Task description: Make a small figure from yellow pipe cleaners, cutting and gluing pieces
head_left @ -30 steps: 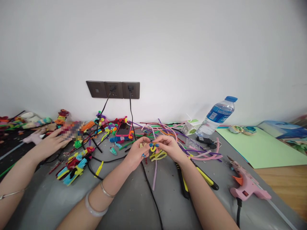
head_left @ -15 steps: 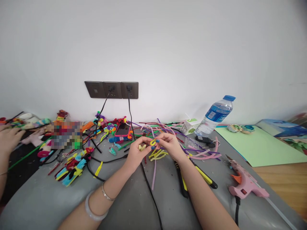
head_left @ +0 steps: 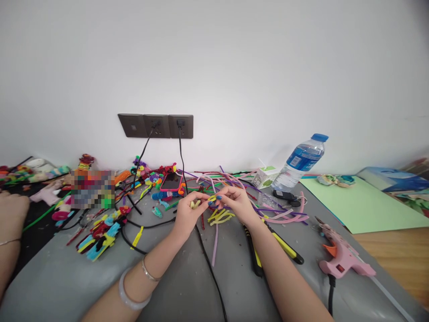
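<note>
A short yellow pipe cleaner (head_left: 212, 199) is pinched between the fingertips of both hands above the middle of the table. My left hand (head_left: 188, 212) is closed on its left end, and paler yellow bits (head_left: 195, 204) show within the curled fingers. On the other end, my right hand (head_left: 237, 205) grips with thumb and forefinger. Just below the fingers lies a small pile of yellow pipe cleaner pieces (head_left: 220, 217). Pliers with black and yellow handles (head_left: 284, 247) lie partly under my right forearm.
A pink glue gun (head_left: 346, 264) rests at the right. Behind stand a water bottle (head_left: 301, 161) and drink carton (head_left: 266, 177), with car keys (head_left: 288, 197) near. Coloured pipe cleaner figures (head_left: 102, 235) and black cables (head_left: 209, 264) spread leftward. Another person's hand (head_left: 11, 219) is at far left.
The yellow piece, a rounded loop before, now appears flatter between my fingertips. My hands have barely shifted. The other person's hand at far left has come lower and nearer.
</note>
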`<control>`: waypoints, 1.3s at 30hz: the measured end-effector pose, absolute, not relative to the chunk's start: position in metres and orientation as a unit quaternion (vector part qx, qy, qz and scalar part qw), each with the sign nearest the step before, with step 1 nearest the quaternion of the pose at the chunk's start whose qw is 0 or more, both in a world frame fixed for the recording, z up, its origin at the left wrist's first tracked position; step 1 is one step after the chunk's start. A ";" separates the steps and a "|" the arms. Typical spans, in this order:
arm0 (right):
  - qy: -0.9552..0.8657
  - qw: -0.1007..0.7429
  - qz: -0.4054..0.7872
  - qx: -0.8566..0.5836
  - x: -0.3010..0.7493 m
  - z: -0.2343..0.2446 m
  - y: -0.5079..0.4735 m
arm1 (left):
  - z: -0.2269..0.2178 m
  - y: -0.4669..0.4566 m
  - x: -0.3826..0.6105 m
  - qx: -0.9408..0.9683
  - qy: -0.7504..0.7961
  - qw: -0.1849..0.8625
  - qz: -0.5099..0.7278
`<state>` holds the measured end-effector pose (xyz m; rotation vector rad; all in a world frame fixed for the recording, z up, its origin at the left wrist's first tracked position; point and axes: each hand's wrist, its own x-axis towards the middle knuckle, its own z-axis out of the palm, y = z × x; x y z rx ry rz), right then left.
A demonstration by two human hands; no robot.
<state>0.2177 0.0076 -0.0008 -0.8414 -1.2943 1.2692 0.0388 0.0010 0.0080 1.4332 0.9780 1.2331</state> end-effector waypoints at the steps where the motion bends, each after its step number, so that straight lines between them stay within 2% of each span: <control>1: -0.546 0.539 0.534 -0.355 0.218 -0.001 0.008 | 0.007 0.001 0.039 0.589 0.401 0.483 0.510; 24: -0.553 0.533 0.533 -0.355 0.217 0.001 0.006 | -0.001 0.005 0.037 0.620 0.384 0.415 0.544; 39: -0.542 0.540 0.525 -0.373 0.217 -0.004 0.009 | 0.001 0.008 0.036 0.597 0.421 0.428 0.532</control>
